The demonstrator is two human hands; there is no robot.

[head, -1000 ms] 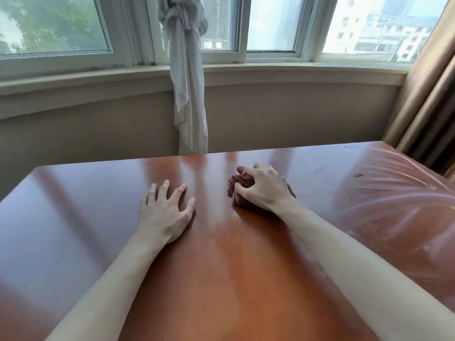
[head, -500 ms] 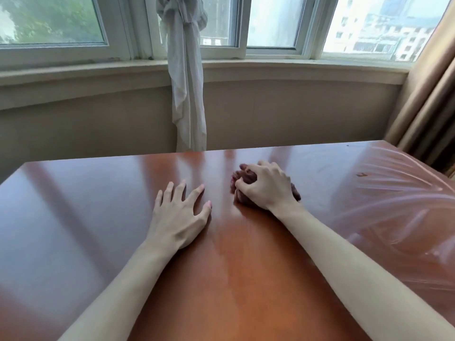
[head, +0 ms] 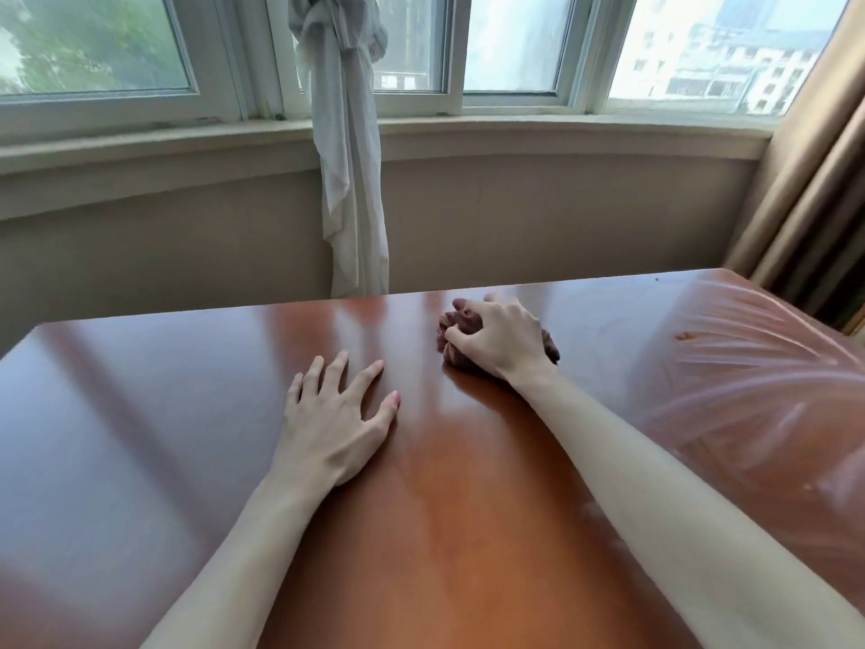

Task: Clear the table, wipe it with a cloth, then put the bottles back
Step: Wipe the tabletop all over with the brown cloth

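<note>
Right hand [head: 503,341] is clamped on the bunched brown cloth [head: 453,332], now carried further toward the desk's [head: 140,414] far edge; left hand [head: 334,414], flat and spread, is shifted right. Wiping is judged underway; no bottles seen.

Home room — bay window [head: 510,44], curtains [head: 814,189], wooden table [head: 140,414]

Bright daylight enters through the windows [head: 510,44] ahead, overexposed at right; pale streaks of glare cross the glossy table [head: 140,414]; wide-angle bending curves the sill [head: 515,128]; fine detail looks soft throughout
</note>
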